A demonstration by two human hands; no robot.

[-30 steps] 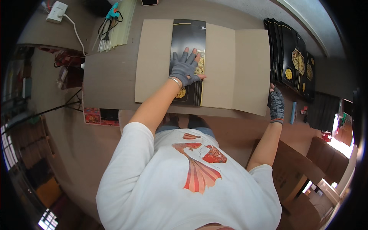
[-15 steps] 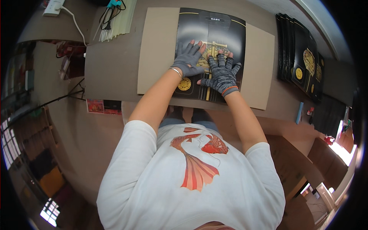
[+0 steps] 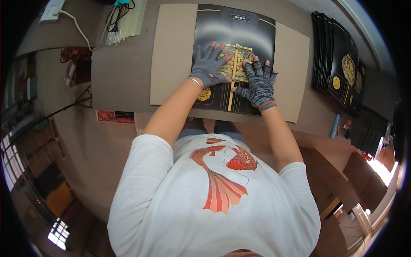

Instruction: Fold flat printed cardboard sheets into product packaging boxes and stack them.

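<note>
On the brown cardboard sheet (image 3: 173, 55), at the middle of the worktable (image 3: 120, 73), a black printed sheet (image 3: 233, 34) with gold ornament is laid flat, its long sides flanked by bare cardboard on the left and right. It is pressed down by both gloved hands, which are spread open with nothing clamped in them: the left hand (image 3: 209, 65) is laid palm-down on the sheet's left half, and the right hand (image 3: 257, 83) just beside it on the right half, the thumbs almost touching over a gold centre line.

The sheet is judged to be thin, light and glossy, probably card or coated paper, so it is likely to slide on the cardboard and to crease or scuff if bent sharply. A hold is best taken at an edge or corner, with flat palms used for smoothing; the knit gloves should give some grip on the slick face. The cardboard beneath looks stiffer but is still light.

Farther right, a row of similar black and gold sheets (image 3: 340, 64) is stacked overlapping along the table's edge. At the upper left, a bundle of pale sticks (image 3: 126, 25) and a white power strip (image 3: 51, 9) with its cable are seen.
</note>
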